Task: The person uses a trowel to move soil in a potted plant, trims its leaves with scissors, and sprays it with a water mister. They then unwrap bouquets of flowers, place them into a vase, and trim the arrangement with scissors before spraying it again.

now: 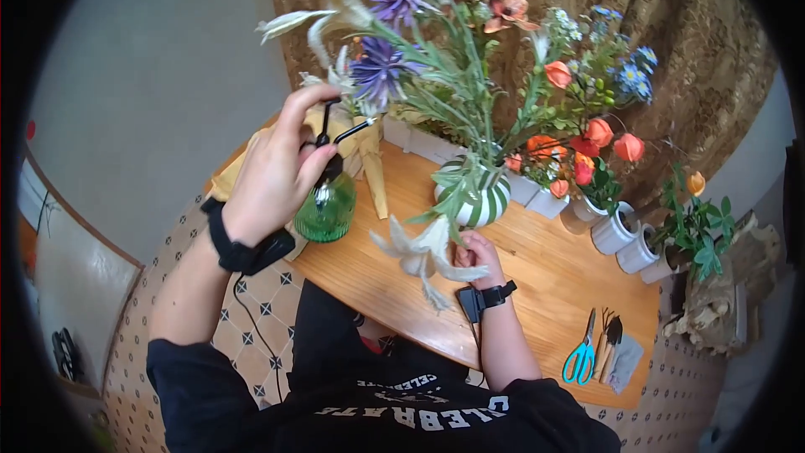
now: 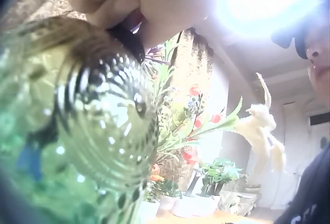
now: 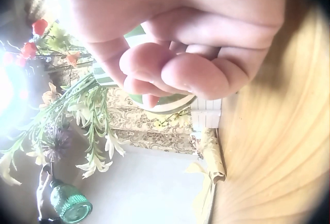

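My left hand [image 1: 277, 151] grips a green glass spray bottle [image 1: 325, 211] by its black pump top, its fingers up at the lever. The bottle is in the air, its underside showing in the right wrist view, and the nozzle points toward the flowers. Ribbed green glass of the bottle [image 2: 103, 110] fills much of the left wrist view. A green-and-white striped vase [image 1: 475, 195] holds tall purple flowers [image 1: 381, 71] and white lilies [image 1: 432, 250]. Close in front of the vase, my right hand [image 1: 480, 258] lies low with loosely curled fingers and nothing visible in them.
Small white pots [image 1: 615, 231] with orange flowers and leafy plants line the table's back edge. Teal-handled scissors [image 1: 580, 361] and small garden tools [image 1: 610, 344] lie at the right on the wooden table [image 1: 545, 285]. Yellowish wrapping [image 1: 369, 164] lies behind the bottle. One lily droops over the right hand.
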Demonstrator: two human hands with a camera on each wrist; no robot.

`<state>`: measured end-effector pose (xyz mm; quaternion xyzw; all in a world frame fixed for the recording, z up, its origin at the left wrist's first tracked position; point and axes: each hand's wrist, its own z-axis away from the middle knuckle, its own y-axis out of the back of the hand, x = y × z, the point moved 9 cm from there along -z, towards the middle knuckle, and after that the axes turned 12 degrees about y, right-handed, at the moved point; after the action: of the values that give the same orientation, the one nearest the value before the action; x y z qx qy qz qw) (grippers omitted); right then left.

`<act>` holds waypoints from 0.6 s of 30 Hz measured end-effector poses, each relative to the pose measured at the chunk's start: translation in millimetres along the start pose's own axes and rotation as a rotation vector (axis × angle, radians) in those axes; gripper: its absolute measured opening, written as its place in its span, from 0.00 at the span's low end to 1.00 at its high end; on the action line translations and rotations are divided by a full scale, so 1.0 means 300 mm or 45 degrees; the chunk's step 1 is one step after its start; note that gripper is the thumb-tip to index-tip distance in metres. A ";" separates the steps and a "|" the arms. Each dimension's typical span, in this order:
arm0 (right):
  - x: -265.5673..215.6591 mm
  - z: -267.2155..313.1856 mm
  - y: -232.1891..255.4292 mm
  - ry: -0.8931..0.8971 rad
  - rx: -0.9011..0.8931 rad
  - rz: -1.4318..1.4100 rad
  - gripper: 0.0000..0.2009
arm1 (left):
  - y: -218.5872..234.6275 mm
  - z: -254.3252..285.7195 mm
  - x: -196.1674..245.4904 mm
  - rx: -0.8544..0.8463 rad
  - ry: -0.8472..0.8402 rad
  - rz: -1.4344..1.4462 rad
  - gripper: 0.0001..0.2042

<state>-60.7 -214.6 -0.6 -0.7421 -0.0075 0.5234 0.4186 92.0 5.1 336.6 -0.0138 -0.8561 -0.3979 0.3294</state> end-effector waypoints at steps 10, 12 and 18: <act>0.006 -0.004 -0.005 0.000 -0.031 0.017 0.07 | -0.074 0.081 -0.126 -0.060 0.108 -0.010 0.17; 0.001 0.000 -0.012 -0.014 -0.040 0.011 0.07 | -0.081 0.079 -0.161 -0.090 0.232 0.028 0.18; 0.007 0.001 -0.006 -0.031 -0.010 -0.006 0.07 | -0.079 0.099 -0.163 -0.085 0.296 0.234 0.23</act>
<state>-59.1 -212.5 -1.0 -0.7373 -0.0165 0.5314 0.4168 107.2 21.0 278.8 -0.0568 -0.7938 -0.3932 0.4605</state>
